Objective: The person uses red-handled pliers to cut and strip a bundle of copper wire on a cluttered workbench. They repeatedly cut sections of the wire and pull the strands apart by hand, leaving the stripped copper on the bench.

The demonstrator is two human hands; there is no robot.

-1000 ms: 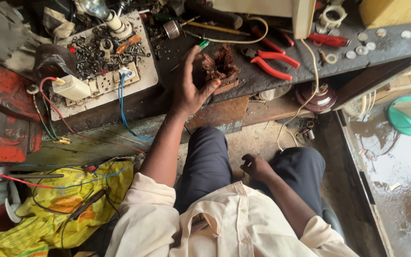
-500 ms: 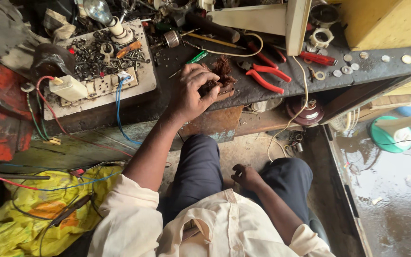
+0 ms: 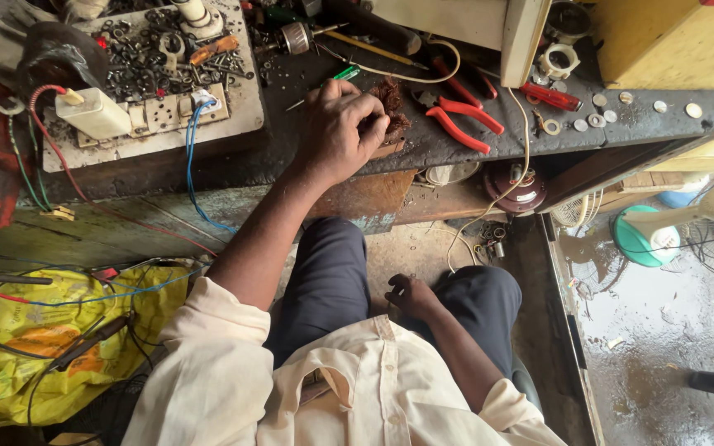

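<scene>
My left hand [image 3: 338, 130] is closed over a tangled clump of reddish-brown copper wire [image 3: 391, 106] that lies on the dark workbench [image 3: 605, 132]. Most of the clump is hidden under my fingers. My right hand [image 3: 411, 295] rests on my lap between my knees, fingers curled, with nothing visible in it. Red-handled pliers [image 3: 464, 122] lie just right of the clump. A green-handled screwdriver [image 3: 342, 74] lies just beyond my left knuckles.
A white switch board [image 3: 241, 99] covered with screws, nuts and a plug sits at the left, with blue and red wires hanging off it. A yellow box [image 3: 671, 41] stands at the back right. A yellow bag [image 3: 18, 347] lies lower left. A small fan [image 3: 663, 235] stands on wet floor.
My left hand went from open above the wire clump to closed down on it on the bench. The right hand has stayed on my lap.
</scene>
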